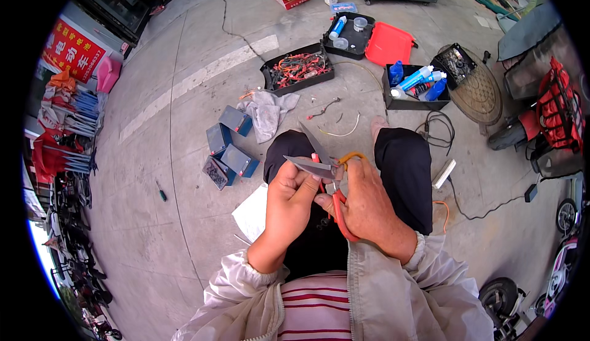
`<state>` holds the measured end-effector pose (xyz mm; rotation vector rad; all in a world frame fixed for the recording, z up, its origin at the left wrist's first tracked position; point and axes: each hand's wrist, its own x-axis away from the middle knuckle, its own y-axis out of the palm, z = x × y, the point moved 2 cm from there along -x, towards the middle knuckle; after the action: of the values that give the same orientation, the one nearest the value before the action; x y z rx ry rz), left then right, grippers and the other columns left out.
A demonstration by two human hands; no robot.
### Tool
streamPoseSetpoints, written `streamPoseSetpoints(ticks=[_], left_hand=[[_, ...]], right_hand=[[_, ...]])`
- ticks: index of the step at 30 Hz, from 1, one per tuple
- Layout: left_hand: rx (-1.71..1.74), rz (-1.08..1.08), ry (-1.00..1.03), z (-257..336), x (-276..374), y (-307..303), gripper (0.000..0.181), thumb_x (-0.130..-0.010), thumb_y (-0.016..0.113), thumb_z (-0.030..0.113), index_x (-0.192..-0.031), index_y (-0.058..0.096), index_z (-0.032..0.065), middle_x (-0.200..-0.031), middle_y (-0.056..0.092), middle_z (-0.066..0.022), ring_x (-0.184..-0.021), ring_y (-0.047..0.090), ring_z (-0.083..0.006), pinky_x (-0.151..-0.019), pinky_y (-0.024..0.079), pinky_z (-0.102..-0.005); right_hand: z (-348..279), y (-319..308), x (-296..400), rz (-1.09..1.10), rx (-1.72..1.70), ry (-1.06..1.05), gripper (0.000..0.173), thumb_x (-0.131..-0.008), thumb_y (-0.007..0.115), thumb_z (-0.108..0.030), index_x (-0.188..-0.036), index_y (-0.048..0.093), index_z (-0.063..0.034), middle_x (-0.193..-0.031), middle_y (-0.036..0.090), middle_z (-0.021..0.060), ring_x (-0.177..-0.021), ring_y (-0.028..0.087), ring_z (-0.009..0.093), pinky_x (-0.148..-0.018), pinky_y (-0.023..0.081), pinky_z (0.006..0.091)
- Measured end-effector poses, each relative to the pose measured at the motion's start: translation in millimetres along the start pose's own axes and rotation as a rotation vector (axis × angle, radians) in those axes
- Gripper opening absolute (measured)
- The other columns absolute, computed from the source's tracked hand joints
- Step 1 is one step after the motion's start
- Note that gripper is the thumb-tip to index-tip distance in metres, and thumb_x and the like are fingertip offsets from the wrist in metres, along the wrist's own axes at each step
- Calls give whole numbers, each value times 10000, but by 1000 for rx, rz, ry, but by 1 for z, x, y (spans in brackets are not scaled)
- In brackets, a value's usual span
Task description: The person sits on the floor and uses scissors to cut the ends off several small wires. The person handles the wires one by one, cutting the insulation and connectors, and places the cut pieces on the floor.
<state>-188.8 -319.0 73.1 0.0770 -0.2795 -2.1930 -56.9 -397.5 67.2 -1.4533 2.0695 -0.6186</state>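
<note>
My right hand (375,207) grips a pair of scissors (341,219) by its red and orange handles. The steel blades (318,145) are spread apart and point away from me, over my lap. Pinched between the thumb and fingers of my left hand (288,202) is a thin red wire (315,157). Its end stands up between the two blades, and the fingers lie close against the lower blade. More of the red wire seems to hang below my hands, partly hidden by them and the scissors.
Several blue-grey batteries (239,159) stand left of my knee, near a grey rag (269,112). Ahead are a black tray of tangled wires (304,85), an opened toolbox (345,48) and a black bin of bottles (417,103). A screwdriver (161,194) lies left; a cord (484,216) runs right.
</note>
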Motion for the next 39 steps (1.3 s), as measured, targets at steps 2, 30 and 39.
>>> streamPoseSetpoints(ticks=[2, 30, 39], left_hand=[[10, 37, -8, -2, 0, 1, 138, -991, 516, 35, -1111, 561, -16, -1075, 679, -107, -983, 637, -142, -873, 499, -279], [9, 12, -8, 6, 1, 1, 99, -967, 537, -4, -1047, 588, -29, -973, 687, -105, -809, 662, -141, -662, 567, -256], [-9, 30, -8, 3, 1, -3, 125, -967, 525, -8, -1082, 567, -26, -1004, 672, -104, -866, 662, -149, -677, 590, -274]], right_hand=[[-2, -1, -1, -5, 7, 4, 737, -747, 777, -480, -1081, 458, 94, -1009, 507, 259, -953, 514, 421, -859, 417, 489], [-1, 7, 2, -119, -37, 153, 568, -774, 782, -353, -985, 472, 73, -907, 591, 263, -859, 607, 422, -739, 486, 484], [1, 10, 5, -124, 1, 121, 573, -812, 741, -399, -1010, 492, 77, -874, 610, 241, -848, 628, 416, -708, 514, 469]])
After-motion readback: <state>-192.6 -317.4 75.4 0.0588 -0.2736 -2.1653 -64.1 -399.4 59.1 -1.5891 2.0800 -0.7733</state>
